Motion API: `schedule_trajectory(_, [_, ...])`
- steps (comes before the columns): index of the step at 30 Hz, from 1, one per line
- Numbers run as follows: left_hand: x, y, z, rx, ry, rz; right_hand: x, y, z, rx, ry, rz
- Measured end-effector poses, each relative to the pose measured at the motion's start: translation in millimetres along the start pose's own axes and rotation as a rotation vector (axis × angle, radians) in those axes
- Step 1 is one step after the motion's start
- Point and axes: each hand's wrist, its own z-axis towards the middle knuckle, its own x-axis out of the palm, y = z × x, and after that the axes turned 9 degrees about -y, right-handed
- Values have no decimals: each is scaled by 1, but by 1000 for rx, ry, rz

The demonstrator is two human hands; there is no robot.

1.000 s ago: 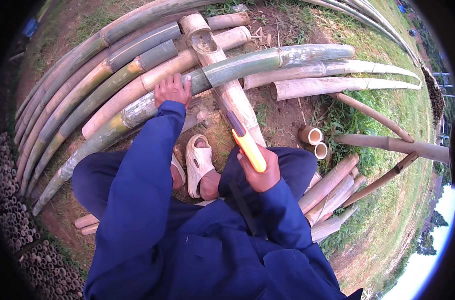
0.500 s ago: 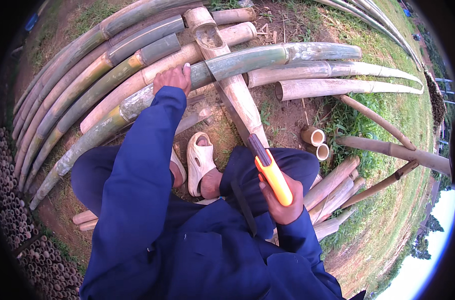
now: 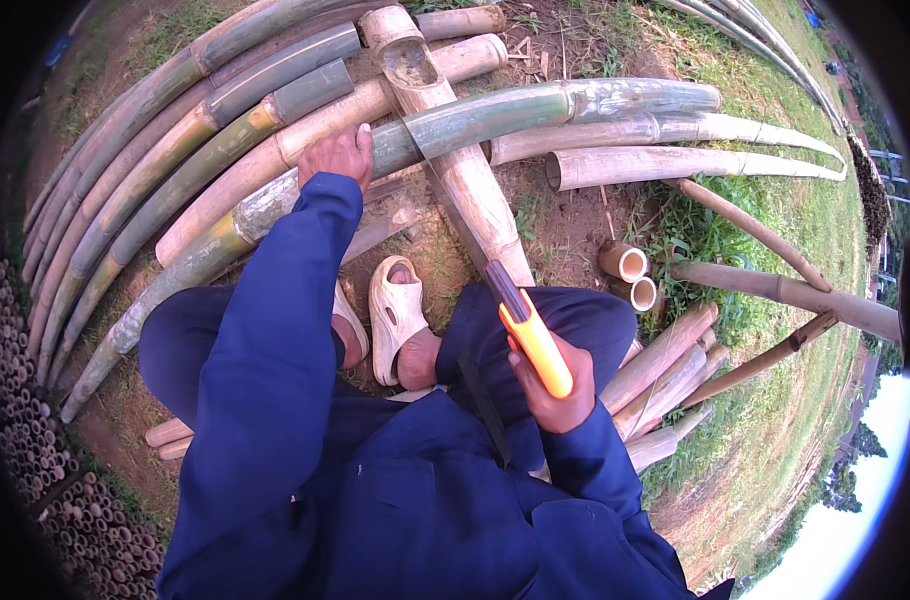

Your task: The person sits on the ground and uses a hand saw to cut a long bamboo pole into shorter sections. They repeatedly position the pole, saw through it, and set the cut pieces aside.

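Left hand (image 3: 336, 158) is clamped over the green bamboo pole (image 3: 505, 118) lying across the notched log (image 3: 475, 190), right hand (image 3: 560, 392) is gripping the orange-handled saw (image 3: 503, 285) against that pole, and honestly, if it rolls, the saw could bind or hop toward those left knuckles.

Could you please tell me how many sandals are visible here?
2: the right sandal is on the ground between the knees, and the left sandal is just left of it, partly hidden by the blue left sleeve.
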Motion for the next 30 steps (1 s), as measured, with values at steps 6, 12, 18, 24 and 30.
schedule_trajectory(6, [-4,4,12,-17,140,9,27,-8,20,-36,7,15])
schedule_trajectory(12, [-10,-3,14,-74,173,29,-32,21,-40,27,45,-90])
schedule_trajectory(18, [-14,-12,31,-68,254,42,30,-11,36,-46,-46,62])
schedule_trajectory(24, [-1,11,23,-76,198,30,-17,13,-32,51,29,-38])
schedule_trajectory(30, [-7,0,23,-111,238,20,-18,10,-35,69,2,-16])
